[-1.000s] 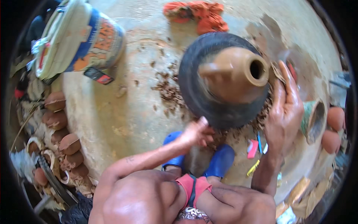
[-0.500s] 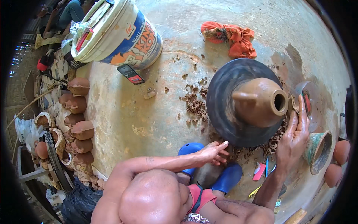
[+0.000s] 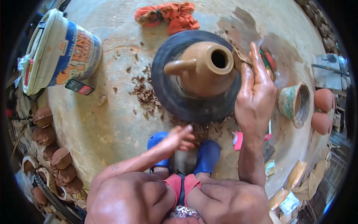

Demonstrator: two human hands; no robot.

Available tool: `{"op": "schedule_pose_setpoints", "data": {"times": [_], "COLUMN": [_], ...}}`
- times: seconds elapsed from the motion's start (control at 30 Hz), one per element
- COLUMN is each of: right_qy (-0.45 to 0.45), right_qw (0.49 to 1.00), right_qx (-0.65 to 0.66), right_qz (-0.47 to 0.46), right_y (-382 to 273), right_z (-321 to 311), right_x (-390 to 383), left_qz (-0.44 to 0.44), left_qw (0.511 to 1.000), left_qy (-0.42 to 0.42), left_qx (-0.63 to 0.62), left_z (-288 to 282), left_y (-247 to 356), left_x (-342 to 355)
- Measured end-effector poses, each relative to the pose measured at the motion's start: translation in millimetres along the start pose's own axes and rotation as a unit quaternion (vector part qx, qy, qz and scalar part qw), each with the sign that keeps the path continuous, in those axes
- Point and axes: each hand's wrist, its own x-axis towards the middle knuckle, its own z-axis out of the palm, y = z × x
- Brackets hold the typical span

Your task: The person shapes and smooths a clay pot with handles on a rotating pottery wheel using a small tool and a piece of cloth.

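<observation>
A brown clay jug (image 3: 203, 80) with a round mouth and a spout on its left side stands on a dark round potter's wheel (image 3: 164, 86). My right hand (image 3: 255, 89) is beside the jug's neck, pinching a thin brown strip of leather or cloth (image 3: 241, 56) between its fingers. The strip lies right by the mouth's right edge; whether it touches, I cannot tell. My left hand (image 3: 179, 138) hangs just off the wheel's near edge, fingers apart, holding nothing.
Clay shavings (image 3: 143, 93) litter the floor left of the wheel. A large paint bucket (image 3: 71, 52), a phone (image 3: 79, 87) and an orange cloth (image 3: 169, 16) lie beyond. A greenish pot (image 3: 294, 104) and reddish pots (image 3: 323, 100) stand right. More clay pots (image 3: 61, 158) line the left.
The view has turned, so the scene sits further left and up. My right hand has brought the brown strip nearer the jug's mouth. My left hand stays off the wheel's near edge.
</observation>
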Motion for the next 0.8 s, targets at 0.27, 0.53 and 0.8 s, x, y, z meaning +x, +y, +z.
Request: {"op": "schedule_pose_setpoints", "data": {"times": [0.27, 0.53, 0.8], "right_qy": [0.017, 0.027, 0.028], "right_qw": [0.999, 0.999, 0.999], "right_qx": [0.041, 0.013, 0.023], "right_qz": [0.020, 0.013, 0.022], "right_y": [5.8, 4.7, 3.1], "right_z": [-2.9, 0.8, -1.1], "right_x": [-9.1, -5.6, -5.0], "left_qz": [0.253, 0.100, 0.126], "left_qw": [0.939, 0.992, 0.984], "left_qy": [0.221, 0.073, 0.123], "left_qx": [-0.075, -0.029, 0.037], "left_z": [-49.9, -18.1, -29.6], "left_y": [76.7, 13.5, 35.0], "left_x": [35.6, 5.8, 31.4]}}
